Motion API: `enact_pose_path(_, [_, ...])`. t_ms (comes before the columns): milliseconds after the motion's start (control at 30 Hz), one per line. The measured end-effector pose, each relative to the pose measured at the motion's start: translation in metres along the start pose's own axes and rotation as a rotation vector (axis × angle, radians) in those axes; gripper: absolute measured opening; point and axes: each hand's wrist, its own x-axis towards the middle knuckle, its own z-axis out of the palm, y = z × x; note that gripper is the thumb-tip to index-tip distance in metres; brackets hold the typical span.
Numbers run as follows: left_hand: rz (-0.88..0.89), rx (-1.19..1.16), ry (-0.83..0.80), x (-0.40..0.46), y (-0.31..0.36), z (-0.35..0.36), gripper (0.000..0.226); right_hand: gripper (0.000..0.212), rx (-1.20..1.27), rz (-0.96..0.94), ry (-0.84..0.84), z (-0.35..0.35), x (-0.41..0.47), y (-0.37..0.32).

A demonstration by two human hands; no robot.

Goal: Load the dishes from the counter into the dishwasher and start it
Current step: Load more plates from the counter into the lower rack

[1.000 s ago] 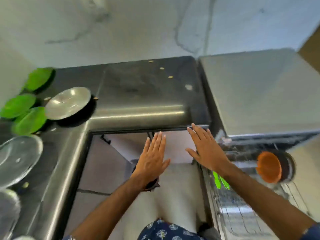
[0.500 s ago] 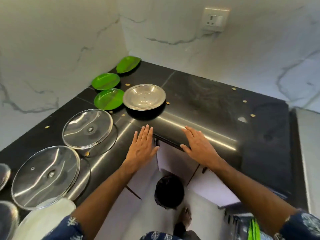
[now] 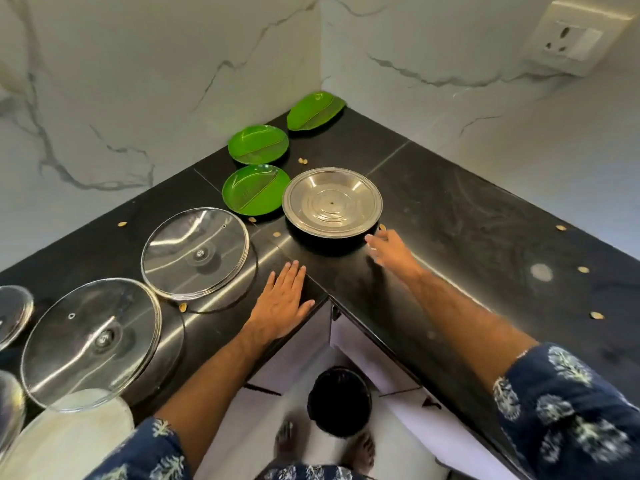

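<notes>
Dishes are all spread out on the black L-shaped table (image 3: 450, 216) that runs into the marble-wall corner, no dishwasher in shot. Dead center of the frame there's a black bowl (image 3: 329, 242) with a steel plate (image 3: 332, 202) sitting on top of it like a lid. Just left of it is a green plate (image 3: 254, 188), with a second green plate (image 3: 258, 144) behind that and a third green plate (image 3: 315, 110) tucked right up in the corner at upper middle. Going toward the lower left you get a glass lid (image 3: 197, 252), then a bigger glass lid (image 3: 91, 341), which overlaps a white plate (image 3: 69, 441) at the bottom left edge, plus slivers of more glass stuff cut off at the left edge. The person's left hand (image 3: 282, 303) lies flat, palm down, on the inner corner of the table, fingers straight and close together, holding nothing. The right hand (image 3: 389, 249) is stretched out to the right side of the black bowl, fingertips right at its rim; it's motion-blurred so can't tell if it's actually touching, but the grip looks loose and fingers extended, not wrapped on anything. Little tan seeds or shells (image 3: 303, 161) are scattered around the table. Below on the floor there's a black bin (image 3: 339, 401), and a wall socket (image 3: 571, 39) sits upper right.
</notes>
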Motion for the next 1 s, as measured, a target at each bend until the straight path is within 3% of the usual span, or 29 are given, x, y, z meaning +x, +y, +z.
enact_pose_path(67, [0.018,-0.016,0.012,0.007,-0.004,0.004,0.090,0.023,0.245,0.100,-0.052,0.005,0.014,-0.014])
enact_pose_path(133, [0.044,0.002,0.044,0.009,-0.006,0.010,0.086,0.031,0.423,0.178,-0.055,0.011,0.026,-0.023])
enact_pose_path(333, [0.088,-0.004,0.113,0.010,-0.014,0.021,0.078,0.039,0.807,0.291,0.112,0.043,0.046,-0.039])
enact_pose_path(633, [0.131,-0.050,0.148,0.009,-0.015,0.022,0.074,0.045,0.871,0.180,0.256,0.040,0.011,-0.033])
enact_pose_path(867, [0.249,-0.082,0.146,0.017,-0.007,0.024,0.071,0.023,0.992,0.087,0.375,-0.036,-0.117,0.021])
enact_pose_path(1000, [0.392,-0.167,0.127,0.027,0.049,0.019,0.071,0.026,1.064,0.084,0.469,-0.078,-0.211,0.085])
